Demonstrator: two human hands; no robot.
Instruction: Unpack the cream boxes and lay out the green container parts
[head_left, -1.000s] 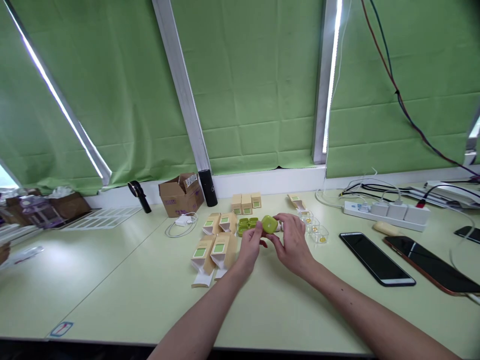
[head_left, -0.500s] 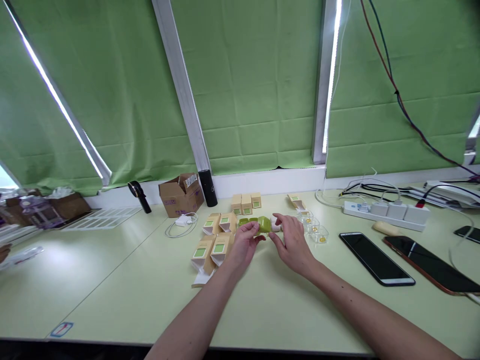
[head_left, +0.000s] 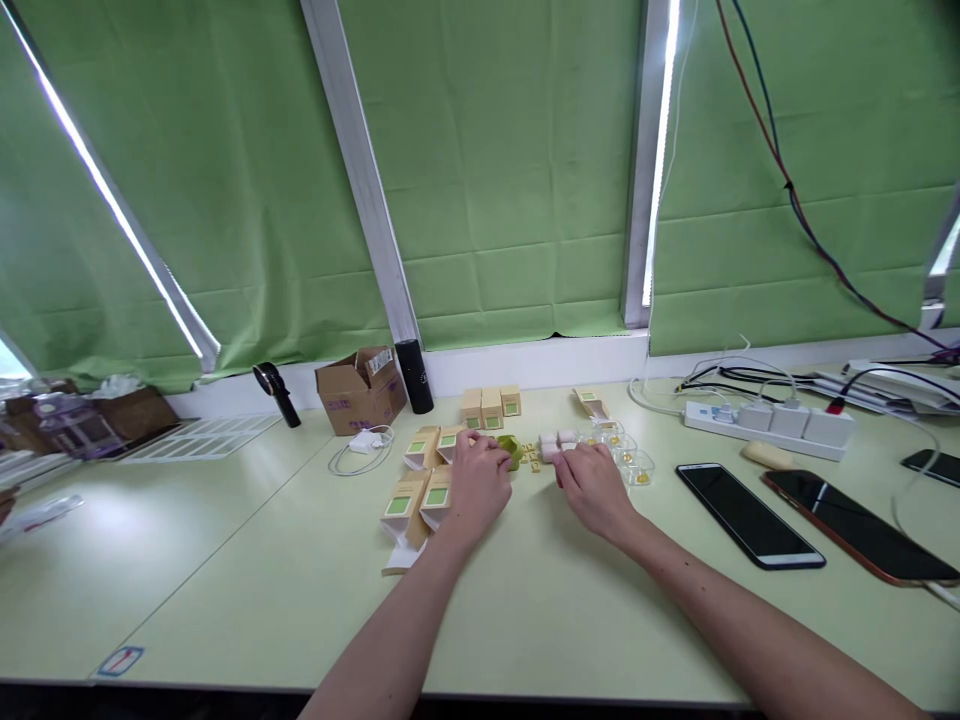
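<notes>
My left hand (head_left: pixel 480 482) reaches over a cluster of small glossy green pieces (head_left: pixel 511 450), fingers curled down around one at the row's end; the fingertips are partly hidden. My right hand (head_left: pixel 596 490) is closed, its thumb and fingers bent together at the near side of a group of short white cylinders (head_left: pixel 559 440); whatever lies between the fingertips is hidden. Between the hands lie several tiny yellowish tags (head_left: pixel 531 456). Clear plastic cups (head_left: pixel 637 466) with yellow bits inside stand just right of my right hand.
Open kraft boxes with green labels (head_left: pixel 405 505) stand left of my left hand; closed small boxes (head_left: pixel 491 408) are behind. A cardboard carton (head_left: pixel 361 390), black cylinder (head_left: pixel 415 376) and charger (head_left: pixel 367 441) stand back left. Phones (head_left: pixel 750 515) and a power strip (head_left: pixel 772 428) lie right.
My left hand has moved left with the green piece, to the other green pieces. My right hand has come away from it and its fingers have closed by the white cylinders.
</notes>
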